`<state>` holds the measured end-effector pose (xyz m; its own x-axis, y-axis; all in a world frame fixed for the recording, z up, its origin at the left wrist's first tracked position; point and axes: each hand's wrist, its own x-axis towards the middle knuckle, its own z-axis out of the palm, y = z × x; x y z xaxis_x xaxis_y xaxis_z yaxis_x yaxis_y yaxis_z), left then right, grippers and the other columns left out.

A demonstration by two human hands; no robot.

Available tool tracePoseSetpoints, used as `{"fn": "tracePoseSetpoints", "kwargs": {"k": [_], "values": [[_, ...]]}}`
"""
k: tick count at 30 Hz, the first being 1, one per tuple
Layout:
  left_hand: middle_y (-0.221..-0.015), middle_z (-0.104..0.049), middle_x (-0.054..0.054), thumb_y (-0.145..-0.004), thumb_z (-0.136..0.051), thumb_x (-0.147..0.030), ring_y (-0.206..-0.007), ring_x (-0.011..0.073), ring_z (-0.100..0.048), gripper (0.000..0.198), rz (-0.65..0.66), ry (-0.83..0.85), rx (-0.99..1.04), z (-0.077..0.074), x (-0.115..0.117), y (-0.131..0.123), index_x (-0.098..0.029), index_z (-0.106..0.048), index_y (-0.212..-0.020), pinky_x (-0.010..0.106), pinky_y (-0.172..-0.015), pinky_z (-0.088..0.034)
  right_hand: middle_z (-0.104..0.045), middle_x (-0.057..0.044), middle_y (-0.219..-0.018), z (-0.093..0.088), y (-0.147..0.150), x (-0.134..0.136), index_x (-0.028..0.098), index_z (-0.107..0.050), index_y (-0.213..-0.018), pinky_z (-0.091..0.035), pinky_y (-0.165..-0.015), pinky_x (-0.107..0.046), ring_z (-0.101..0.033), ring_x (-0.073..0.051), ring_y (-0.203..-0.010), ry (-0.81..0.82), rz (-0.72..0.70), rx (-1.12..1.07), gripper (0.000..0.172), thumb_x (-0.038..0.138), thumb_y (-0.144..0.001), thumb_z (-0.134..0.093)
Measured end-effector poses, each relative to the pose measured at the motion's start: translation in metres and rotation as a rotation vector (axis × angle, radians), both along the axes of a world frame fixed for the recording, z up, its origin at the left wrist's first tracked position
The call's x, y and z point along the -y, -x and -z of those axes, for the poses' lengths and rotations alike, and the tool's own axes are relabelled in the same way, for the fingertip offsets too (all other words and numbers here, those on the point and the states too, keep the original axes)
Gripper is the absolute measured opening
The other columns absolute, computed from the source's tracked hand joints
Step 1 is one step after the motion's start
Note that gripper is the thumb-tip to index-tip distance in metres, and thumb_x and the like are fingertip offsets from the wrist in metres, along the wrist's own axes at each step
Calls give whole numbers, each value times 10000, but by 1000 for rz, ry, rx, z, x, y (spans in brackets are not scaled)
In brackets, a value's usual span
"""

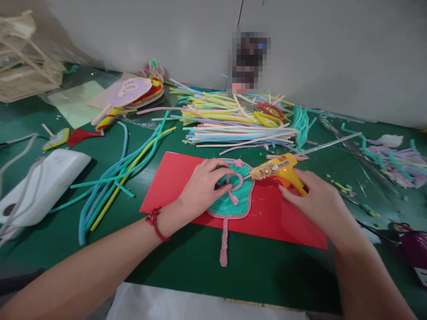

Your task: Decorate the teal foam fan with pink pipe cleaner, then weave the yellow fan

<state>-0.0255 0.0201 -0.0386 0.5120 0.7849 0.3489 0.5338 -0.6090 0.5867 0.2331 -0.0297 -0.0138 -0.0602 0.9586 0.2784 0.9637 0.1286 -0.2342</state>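
Note:
A teal fan [216, 205] with a pink rim and a twisted pink handle [224, 249] lies on a red sheet [180, 171]. My left hand [207, 180] is over its left side, thumb and fingers closed on a curled pink pipe cleaner [240, 181]. From the right, my right hand [312, 193] grips a yellow hot glue gun [290, 173], its orange trigger showing. The gun's metal nozzle points left and meets or nearly meets the pink curl; I cannot tell which. A clear glue stick [333, 144] juts from the gun's back.
Behind the sheet is a pile of pastel pipe cleaners [233, 129] with red-and-yellow-handled scissors [270, 114] on top. Loose blue and yellow pipe cleaners [116, 178], a white device [50, 182] and a finished lilac fan [128, 91] are left. A purple object [415, 251] sits right.

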Motion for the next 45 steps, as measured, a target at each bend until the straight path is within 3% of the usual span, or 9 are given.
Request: {"fn": "tracePoseSetpoints", "kwargs": {"k": [5,11,17,20,23,26,28,40,45], "values": [[-1056,-588,73,-801,-646,-225,-1022,235,-530,188,-2,-1,3,-1,0,0,-202,-636,-987,406,-843,-464,-665,-108,-932,-5,-6,-3,202,-589,-1017,-469,-608,-366,-625,-269,-772,26,76,-12,339,437,-778,-544],[-1078,-586,81,-808,-635,-203,-1019,240,-530,194,-4,-18,-37,-2,1,0,-179,-643,-1001,419,-845,-471,-629,-68,-765,6,-18,-9,206,-595,-847,-426,-532,-334,-587,-232,-644,62,164,3,250,442,-768,-569],[-1075,-583,71,-812,-630,-217,-1018,236,-534,184,-8,18,-22,-2,2,-1,-200,-645,-995,427,-832,-485,-598,-118,-851,7,-22,-6,199,-622,-921,-465,-652,-440,-590,-308,-780,15,182,88,443,598,-731,-580],[-1074,-580,74,-806,-632,-194,-1020,238,-537,188,-8,30,-16,-2,2,-1,-198,-643,-994,436,-834,-488,-611,-146,-918,-6,-5,-3,181,-628,-941,-479,-717,-412,-592,-294,-843,-135,230,35,364,509,-794,-571],[-1076,-582,72,-801,-637,-188,-1013,234,-542,186,-3,18,-9,-2,1,0,-205,-637,-986,436,-834,-490,-664,-105,-908,-12,24,1,192,-612,-947,-478,-776,-369,-598,-242,-861,-315,21,-26,166,304,-869,-516],[-1082,-581,70,-797,-642,-177,-1012,227,-546,194,12,8,3,-1,0,0,-208,-630,-988,440,-841,-491,-694,-60,-941,-4,50,4,201,-595,-1037,-480,-824,-356,-610,-207,-870,-235,-251,-70,189,212,-866,-515],[-1082,-580,72,-792,-649,-178,-1013,229,-543,200,8,9,3,-1,-1,0,-206,-629,-990,443,-836,-495,-694,-61,-999,4,61,4,195,-580,-1092,-477,-840,-363,-605,-207,-903,-187,-342,-64,235,190,-867,-511],[-1076,-584,63,-821,-625,-249,-1009,226,-546,182,1,-10,-13,-2,0,0,-211,-597,-997,427,-832,-487,-670,-110,-1087,14,66,0,164,-583,-1128,-478,-825,-397,-583,-245,-1040,-137,-421,43,265,207,-904,-449],[-1022,-587,63,-873,-550,-279,-980,212,-540,125,8,-114,-52,-8,3,0,-189,-578,-956,387,-831,-462,-672,-112,-1078,15,67,0,160,-585,-1131,-480,-829,-396,-573,-249,-1059,-125,-409,45,270,216,-904,-450]]}}
